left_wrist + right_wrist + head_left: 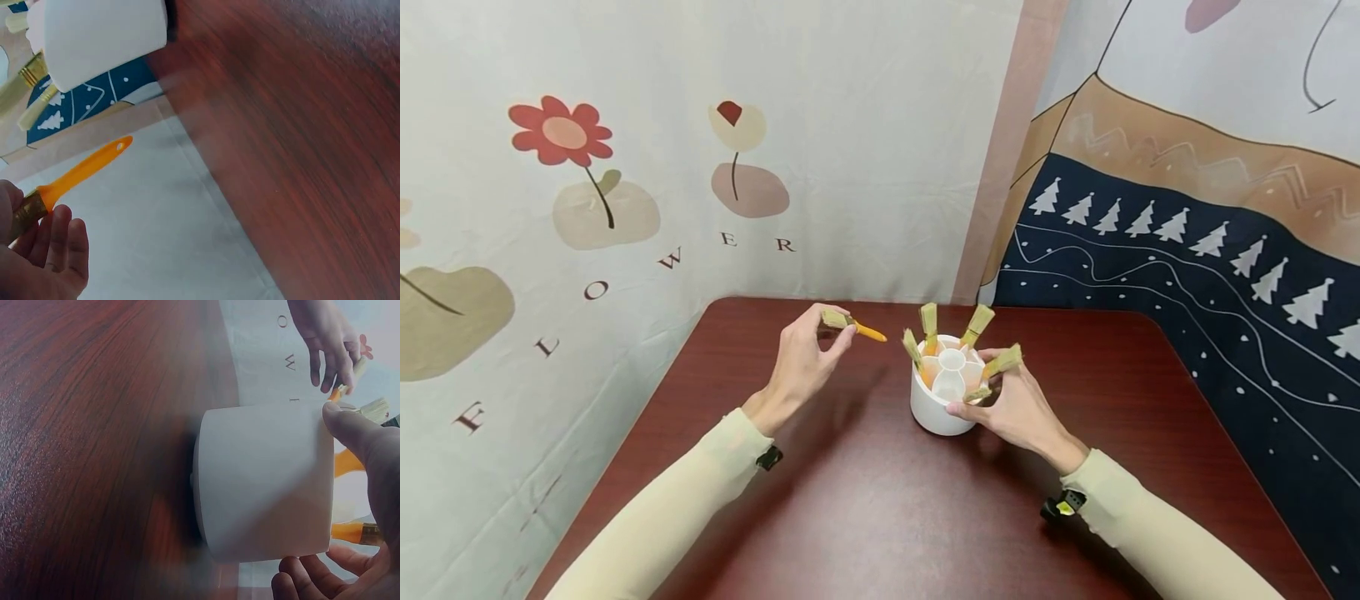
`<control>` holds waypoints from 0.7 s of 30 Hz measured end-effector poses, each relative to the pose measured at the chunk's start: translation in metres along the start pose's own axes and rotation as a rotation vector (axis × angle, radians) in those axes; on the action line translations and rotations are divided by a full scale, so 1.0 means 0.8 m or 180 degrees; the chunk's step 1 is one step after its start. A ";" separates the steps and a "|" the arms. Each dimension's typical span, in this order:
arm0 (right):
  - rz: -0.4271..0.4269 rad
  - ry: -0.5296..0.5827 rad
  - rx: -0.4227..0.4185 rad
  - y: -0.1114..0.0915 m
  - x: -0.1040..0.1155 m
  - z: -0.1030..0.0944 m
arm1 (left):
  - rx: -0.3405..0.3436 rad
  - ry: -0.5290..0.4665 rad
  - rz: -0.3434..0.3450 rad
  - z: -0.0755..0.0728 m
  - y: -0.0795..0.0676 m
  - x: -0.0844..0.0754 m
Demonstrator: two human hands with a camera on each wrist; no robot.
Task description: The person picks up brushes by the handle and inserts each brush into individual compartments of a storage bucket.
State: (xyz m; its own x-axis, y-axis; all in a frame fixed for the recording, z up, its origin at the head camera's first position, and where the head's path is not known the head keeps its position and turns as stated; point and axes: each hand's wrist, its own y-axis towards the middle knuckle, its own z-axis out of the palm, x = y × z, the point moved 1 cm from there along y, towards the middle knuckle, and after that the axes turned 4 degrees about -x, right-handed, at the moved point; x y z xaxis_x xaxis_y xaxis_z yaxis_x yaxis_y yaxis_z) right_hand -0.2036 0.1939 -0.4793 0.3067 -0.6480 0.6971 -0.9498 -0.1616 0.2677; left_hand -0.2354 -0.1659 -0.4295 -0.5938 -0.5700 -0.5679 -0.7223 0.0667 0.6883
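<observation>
My left hand (799, 360) pinches a paintbrush (871, 333) near its bristles and metal band. In the left wrist view the orange handle of this paintbrush (87, 167) points away from the fingers, with a small hole near its end. To the right stands a white round compartment holder (934, 410) on the table. My right hand (1028, 415) grips its rim and side, thumb on the near side. Several paintbrushes (929, 320) stand in the holder's outer compartments, bristles up and leaning outward. In the right wrist view the holder's wall (265, 484) hides most of them.
Beneath everything is a dark red-brown wooden table (865, 508). Behind it hangs a pale cloth (865, 150) with flowers and letters. A dark blue cloth (1097, 258) with white trees hangs at the right. Both wrists wear black bands.
</observation>
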 end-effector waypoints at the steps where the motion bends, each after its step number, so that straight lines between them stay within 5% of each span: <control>1: 0.0000 0.0002 0.0008 0.000 0.000 0.000 | -0.0028 -0.0005 -0.0011 -0.001 -0.001 -0.003; 21: -0.0165 0.0222 0.0465 0.011 -0.021 -0.018 | -0.0368 -0.0181 0.0114 -0.016 -0.026 -0.049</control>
State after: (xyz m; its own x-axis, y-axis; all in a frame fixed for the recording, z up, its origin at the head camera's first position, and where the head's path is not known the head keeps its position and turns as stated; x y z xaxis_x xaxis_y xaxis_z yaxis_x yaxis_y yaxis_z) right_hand -0.2162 0.2141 -0.4787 0.3541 -0.5835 0.7308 -0.9299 -0.3032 0.2084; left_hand -0.1925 -0.1556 -0.4155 -0.6400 -0.5214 -0.5644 -0.6566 -0.0104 0.7542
